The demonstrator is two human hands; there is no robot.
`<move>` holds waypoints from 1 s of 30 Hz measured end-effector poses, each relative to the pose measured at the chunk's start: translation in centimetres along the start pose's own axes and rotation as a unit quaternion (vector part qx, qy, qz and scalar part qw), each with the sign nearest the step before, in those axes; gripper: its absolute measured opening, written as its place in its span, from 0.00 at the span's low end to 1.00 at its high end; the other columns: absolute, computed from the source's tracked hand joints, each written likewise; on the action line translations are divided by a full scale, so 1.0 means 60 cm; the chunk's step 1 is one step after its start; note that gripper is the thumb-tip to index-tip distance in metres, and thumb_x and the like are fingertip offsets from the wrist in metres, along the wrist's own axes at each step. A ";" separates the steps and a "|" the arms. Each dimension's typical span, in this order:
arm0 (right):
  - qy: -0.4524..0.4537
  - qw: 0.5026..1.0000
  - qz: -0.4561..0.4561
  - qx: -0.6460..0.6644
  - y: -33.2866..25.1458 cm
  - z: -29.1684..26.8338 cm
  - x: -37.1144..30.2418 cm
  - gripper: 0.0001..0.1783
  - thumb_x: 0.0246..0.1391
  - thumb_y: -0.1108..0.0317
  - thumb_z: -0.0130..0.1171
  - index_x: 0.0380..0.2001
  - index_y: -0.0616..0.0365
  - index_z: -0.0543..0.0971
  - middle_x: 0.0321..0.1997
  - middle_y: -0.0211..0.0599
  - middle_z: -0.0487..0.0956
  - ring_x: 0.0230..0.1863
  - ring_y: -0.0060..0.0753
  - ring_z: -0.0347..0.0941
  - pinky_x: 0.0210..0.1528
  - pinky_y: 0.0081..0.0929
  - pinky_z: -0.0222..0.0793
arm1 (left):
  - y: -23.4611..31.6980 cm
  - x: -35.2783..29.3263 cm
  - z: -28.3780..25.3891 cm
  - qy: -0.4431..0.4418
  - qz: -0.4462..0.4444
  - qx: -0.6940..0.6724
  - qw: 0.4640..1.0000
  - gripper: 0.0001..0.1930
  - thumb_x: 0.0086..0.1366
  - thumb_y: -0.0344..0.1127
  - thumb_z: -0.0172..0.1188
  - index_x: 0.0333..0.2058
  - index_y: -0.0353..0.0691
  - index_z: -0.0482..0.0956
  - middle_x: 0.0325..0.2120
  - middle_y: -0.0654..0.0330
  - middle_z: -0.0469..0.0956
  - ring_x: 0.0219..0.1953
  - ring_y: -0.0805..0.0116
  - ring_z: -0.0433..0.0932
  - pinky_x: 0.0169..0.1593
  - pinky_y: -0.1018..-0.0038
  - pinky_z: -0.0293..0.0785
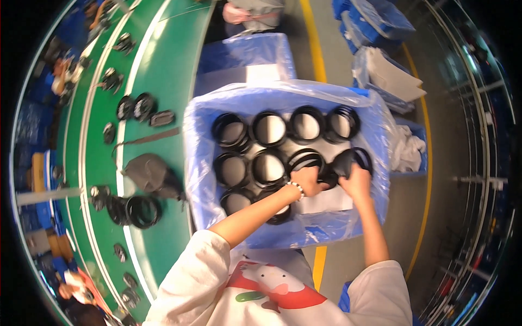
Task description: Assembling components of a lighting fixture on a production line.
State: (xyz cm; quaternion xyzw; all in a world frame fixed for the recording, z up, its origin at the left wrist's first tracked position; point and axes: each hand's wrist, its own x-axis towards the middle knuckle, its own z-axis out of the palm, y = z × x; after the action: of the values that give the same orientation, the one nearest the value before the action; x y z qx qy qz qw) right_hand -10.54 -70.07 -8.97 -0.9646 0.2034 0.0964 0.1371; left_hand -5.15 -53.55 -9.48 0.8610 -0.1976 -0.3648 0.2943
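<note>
A blue bin (291, 92) lined with clear plastic stands in front of me. Rows of black cylindrical rings (269, 129) sit inside it on pale sheets. My left hand (308, 180), with a beaded bracelet at the wrist, closes on the near rim of a black ring (305, 154) in the middle row. To its right, my right hand (355, 182) grips another black ring (362, 157) beside the bin's right wall. Dark material covers or hides some of the right fingertips. Motion blurs both hands slightly.
At left runs a green conveyor or bench (168, 70) carrying more black rings (143, 212), a dark cloth-like bag (149, 174) and small parts. Another lined blue bin (244, 49) stands beyond. Farther bins (375, 22) and a white bundle (408, 149) lie at right.
</note>
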 end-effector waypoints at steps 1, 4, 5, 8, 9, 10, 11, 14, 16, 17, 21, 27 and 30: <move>0.047 0.998 -0.004 0.030 -0.020 -0.024 -0.007 0.18 0.29 0.62 0.62 0.22 0.65 0.71 0.23 0.59 0.73 0.29 0.58 0.71 0.35 0.45 0.66 | -0.011 -0.023 -0.025 -0.003 0.043 -0.106 0.993 0.35 0.40 0.52 0.65 0.43 0.33 0.69 0.38 0.45 0.73 0.43 0.51 0.71 0.47 0.68 0.66; 0.213 0.949 -0.026 0.229 -0.069 -0.092 -0.056 0.13 0.36 0.68 0.61 0.23 0.69 0.74 0.22 0.47 0.76 0.24 0.40 0.73 0.30 0.39 0.67 | -0.022 -0.133 -0.086 0.097 0.108 -0.225 0.964 0.42 0.35 0.44 0.70 0.46 0.22 0.63 0.42 0.41 0.70 0.46 0.58 0.70 0.50 0.71 0.64; 0.230 0.916 -0.010 0.328 -0.066 -0.095 -0.071 0.12 0.39 0.70 0.60 0.25 0.69 0.74 0.21 0.42 0.75 0.23 0.34 0.71 0.28 0.36 0.66 | -0.024 -0.184 -0.118 0.100 0.125 -0.294 0.942 0.36 0.36 0.41 0.69 0.43 0.26 0.66 0.38 0.43 0.72 0.41 0.60 0.72 0.46 0.71 0.66; 0.181 0.793 -0.036 0.581 -0.141 -0.120 -0.130 0.10 0.44 0.73 0.55 0.32 0.66 0.73 0.19 0.33 0.71 0.19 0.24 0.65 0.29 0.27 0.64 | -0.073 -0.343 -0.184 0.205 0.123 -0.371 0.898 0.27 0.38 0.34 0.66 0.38 0.30 0.68 0.31 0.50 0.74 0.35 0.65 0.74 0.42 0.73 0.69; 0.121 0.735 -0.069 0.663 -0.172 -0.113 -0.149 0.13 0.43 0.73 0.54 0.35 0.64 0.70 0.19 0.32 0.70 0.19 0.24 0.64 0.31 0.27 0.63 | -0.103 -0.398 -0.196 0.226 0.079 -0.371 0.897 0.27 0.39 0.32 0.66 0.40 0.30 0.68 0.33 0.52 0.74 0.36 0.66 0.74 0.43 0.72 0.69; 0.048 0.665 -0.088 0.740 -0.209 -0.094 -0.156 0.16 0.43 0.73 0.52 0.39 0.62 0.68 0.19 0.32 0.69 0.19 0.23 0.62 0.33 0.26 0.62 | -0.136 -0.446 -0.206 0.243 0.021 -0.370 0.897 0.28 0.40 0.31 0.66 0.42 0.31 0.67 0.34 0.54 0.74 0.37 0.67 0.74 0.45 0.72 0.69; 0.008 0.637 -0.029 0.770 -0.265 -0.083 -0.183 0.15 0.44 0.73 0.50 0.39 0.61 0.67 0.18 0.29 0.66 0.19 0.22 0.61 0.34 0.27 0.61 | -0.171 -0.488 -0.205 0.260 -0.014 -0.464 0.847 0.26 0.41 0.28 0.64 0.41 0.31 0.68 0.32 0.56 0.74 0.35 0.69 0.73 0.44 0.71 0.70; -0.225 0.508 -0.020 0.832 -0.396 -0.025 -0.253 0.12 0.42 0.72 0.48 0.35 0.56 0.67 0.15 0.24 0.61 0.17 0.21 0.56 0.34 0.29 0.59 | -0.301 -0.603 -0.156 0.370 0.001 -0.647 0.667 0.19 0.43 0.26 0.61 0.37 0.32 0.69 0.25 0.64 0.70 0.28 0.73 0.72 0.40 0.70 0.73; -0.311 0.476 0.056 0.820 -0.464 0.019 -0.292 0.11 0.42 0.71 0.48 0.33 0.54 0.68 0.14 0.23 0.58 0.16 0.20 0.55 0.34 0.27 0.58 | -0.367 -0.657 -0.134 0.389 -0.043 -0.701 0.596 0.20 0.43 0.26 0.60 0.38 0.32 0.68 0.20 0.66 0.67 0.26 0.74 0.70 0.41 0.68 0.74; -0.333 0.465 0.084 0.816 -0.488 0.048 -0.305 0.11 0.42 0.71 0.48 0.33 0.53 0.68 0.14 0.23 0.58 0.16 0.21 0.55 0.34 0.27 0.58 | -0.399 -0.677 -0.113 0.384 -0.041 -0.716 0.581 0.20 0.44 0.27 0.60 0.38 0.32 0.68 0.19 0.67 0.65 0.23 0.75 0.68 0.41 0.68 0.73; -0.384 0.425 0.181 0.800 -0.543 0.151 -0.338 0.09 0.41 0.72 0.48 0.30 0.52 0.71 0.13 0.23 0.58 0.15 0.21 0.55 0.32 0.27 0.57 | -0.491 -0.708 -0.007 0.322 -0.002 -0.831 0.455 0.16 0.50 0.25 0.53 0.40 0.33 0.67 0.18 0.66 0.63 0.23 0.75 0.64 0.41 0.64 0.72; -0.409 0.394 0.200 0.799 -0.573 0.298 -0.332 0.13 0.40 0.73 0.47 0.33 0.55 0.73 0.12 0.24 0.57 0.14 0.22 0.54 0.32 0.26 0.57 | -0.564 -0.741 0.085 0.255 0.095 -0.887 0.372 0.18 0.53 0.32 0.55 0.42 0.33 0.66 0.17 0.67 0.60 0.23 0.76 0.62 0.43 0.64 0.71; -0.422 0.426 0.175 0.781 -0.578 0.334 -0.330 0.14 0.40 0.73 0.47 0.35 0.58 0.71 0.12 0.26 0.59 0.16 0.23 0.55 0.36 0.28 0.59 | -0.589 -0.781 0.104 0.258 0.118 -0.893 0.350 0.17 0.53 0.32 0.54 0.42 0.34 0.67 0.16 0.67 0.58 0.22 0.76 0.61 0.43 0.63 0.71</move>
State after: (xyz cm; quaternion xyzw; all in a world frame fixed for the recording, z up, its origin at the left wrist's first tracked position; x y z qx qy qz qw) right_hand -16.40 -26.23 -15.29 -0.2275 0.2728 0.3130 0.8808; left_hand -36.06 -3.37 -11.97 0.1093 0.2312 -0.0468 0.9656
